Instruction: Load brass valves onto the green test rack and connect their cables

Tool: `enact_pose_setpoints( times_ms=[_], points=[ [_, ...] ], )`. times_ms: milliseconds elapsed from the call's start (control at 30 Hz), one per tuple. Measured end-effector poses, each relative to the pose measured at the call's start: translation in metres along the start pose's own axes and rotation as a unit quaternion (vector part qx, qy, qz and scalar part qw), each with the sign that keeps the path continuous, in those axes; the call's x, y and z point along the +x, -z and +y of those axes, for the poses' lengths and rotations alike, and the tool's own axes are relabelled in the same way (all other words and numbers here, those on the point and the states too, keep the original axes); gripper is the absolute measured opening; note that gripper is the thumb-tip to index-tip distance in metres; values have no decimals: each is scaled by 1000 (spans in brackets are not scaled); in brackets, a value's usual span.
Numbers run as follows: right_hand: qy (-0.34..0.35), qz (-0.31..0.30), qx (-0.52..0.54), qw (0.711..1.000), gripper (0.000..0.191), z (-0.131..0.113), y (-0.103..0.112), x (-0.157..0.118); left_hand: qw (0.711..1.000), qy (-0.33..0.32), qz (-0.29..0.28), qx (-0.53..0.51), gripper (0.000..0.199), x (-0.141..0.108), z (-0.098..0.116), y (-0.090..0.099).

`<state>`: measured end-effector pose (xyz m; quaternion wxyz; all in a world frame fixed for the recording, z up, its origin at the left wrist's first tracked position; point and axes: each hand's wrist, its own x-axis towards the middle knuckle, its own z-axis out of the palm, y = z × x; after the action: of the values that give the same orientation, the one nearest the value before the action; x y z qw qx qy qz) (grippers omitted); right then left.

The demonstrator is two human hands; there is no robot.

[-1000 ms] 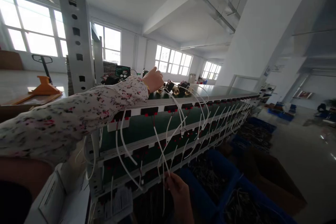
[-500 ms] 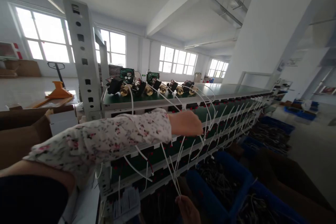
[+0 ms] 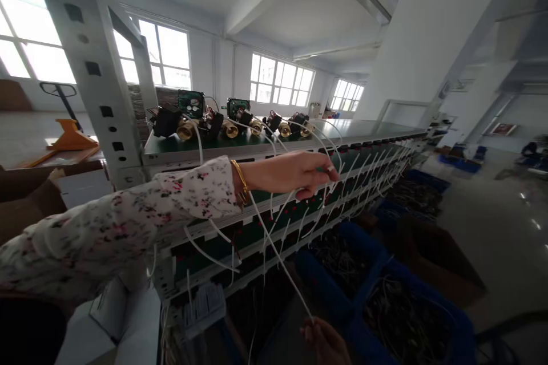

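Right hand point(image 3: 327, 343) pinches white cable point(image 3: 284, 267) closed-fingered, likely keeping it straight. Left hand point(image 3: 295, 173) half-curled, hold unclear, near top shelf's front edge point(image 3: 171, 158). Brass valves point(image 3: 232, 130) line it

Wht sleeve point(image 3: 128, 217) on L arm, sm. pink/dk floral print; gold-col. bangle point(image 3: 241, 181) at cuff; dk garment point(image 3: 32, 331), near left.

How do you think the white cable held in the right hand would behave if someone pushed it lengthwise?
The white cable would probably bow rather than stay straight, since similar cables hang in curves. Those smooth, wide curves suggest it is springy rather than limp. Being thin, it is likely light.
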<state>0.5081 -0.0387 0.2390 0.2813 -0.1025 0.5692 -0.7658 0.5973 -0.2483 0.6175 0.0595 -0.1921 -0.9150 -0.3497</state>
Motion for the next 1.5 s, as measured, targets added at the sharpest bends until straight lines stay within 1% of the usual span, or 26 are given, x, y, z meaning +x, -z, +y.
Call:
enact_pose_setpoints(
  times_ms=[33, 100, 167, 233, 300, 367, 433, 467, 500, 533, 567, 600, 633, 667, 700, 767, 800, 833, 867, 900, 933, 1067, 1200, 1300, 1400, 1500],
  points=[
    [-25, 1, 13, 1000, 41, -3, 11, -1, 1000, -5, 7, -16, 25, -1, 4, 4],
    [-54, -3, 40, 998, 38, -11, 30, -3, 999, -11, 21, -23, 25, -4, 5, 4],
    [-45, -5, 92, 995, 30, -22, 43, -4, 999, -9, 25, -19, 26, -5, 0, -2],
    [-31, 5, 174, 984, 24, -39, 47, -3, 1000, -3, 15, -5, 26, -6, -7, -8],
    [-14, 20, 272, 962, 22, -60, 45, 2, 1000, 12, -9, 2, 26, -6, -13, -11],
    [14, 33, 361, 932, 21, -89, 39, 9, 999, 40, -25, -7, 29, -6, -16, -11],
    [62, 43, 446, 892, 18, -125, 32, 14, 997, 71, -26, -34, 31, -6, -19, -11],
    [84, 37, 489, 867, 17, -146, 27, 15, 995, 84, -23, -50, 29, -6, -20, -11],
    [107, 9, 536, 837, 11, -167, 21, 14, 993, 93, -20, -67, 27, -5, -21, -11],
    [134, -44, 583, 800, 4, -188, 14, 11, 992, 99, -18, -83, 26, -5, -23, -12],
    [158, -107, 612, 767, 6, -207, 4, 6, 990, 102, -14, -93, 26, -5, -24, -12],
    [188, -170, 619, 743, 14, -224, -8, -1, 990, 102, -10, -99, 27, -5, -25, -13],
    [219, -216, 597, 741, 15, -237, -22, -8, 990, 102, -6, -100, 29, -5, -25, -13],
    [239, -222, 543, 774, 10, -245, -38, -14, 990, 101, -5, -98, 30, -5, -25, -13],
    [253, -205, 469, 821, 6, -249, -56, -20, 990, 101, -6, -94, 31, -5, -25, -13],
    [245, -165, 327, 898, 8, -244, -92, -28, 991, 99, -10, -87, 32, -7, -23, -13],
    [243, -140, 240, 930, 9, -237, -107, -30, 992, 95, -10, -84, 32, -8, -23, -13],
    [243, -119, 159, 949, 9, -229, -120, -29, 993, 90, -7, -82, 32, -9, -23, -13],
    [251, -95, 82, 960, 9, -221, -130, -28, 993, 85, -1, -79, 31, -9, -23, -13],
    [262, -76, 25, 962, 12, -213, -136, -26, 994, 82, 6, -77, 30, -10, -23, -14],
    [275, -62, -4, 959, 15, -207, -140, -25, 994, 80, 13, -76, 29, -11, -24, -14],
    [301, -22, -41, 952, 20, -199, -144, -21, 994, 92, 18, -63, 24, -12, -23, -19],
    [308, -30, -44, 950, 20, -202, -150, -21, 991, 129, 37, 28, 24, -11, -17, -26],
    [313, -34, -39, 948, 20, -200, -154, -21, 986, 131, 52, 90, 22, -10, -17, -29],
    [303, -42, -41, 951, 21, -198, -156, -20, 988, 122, 44, 82, 23, -11, -24, -31],
    [316, -41, -52, 946, 17, -195, -157, -18, 990, 116, 43, 64, 22, -13, -30, -32]
  ],
)
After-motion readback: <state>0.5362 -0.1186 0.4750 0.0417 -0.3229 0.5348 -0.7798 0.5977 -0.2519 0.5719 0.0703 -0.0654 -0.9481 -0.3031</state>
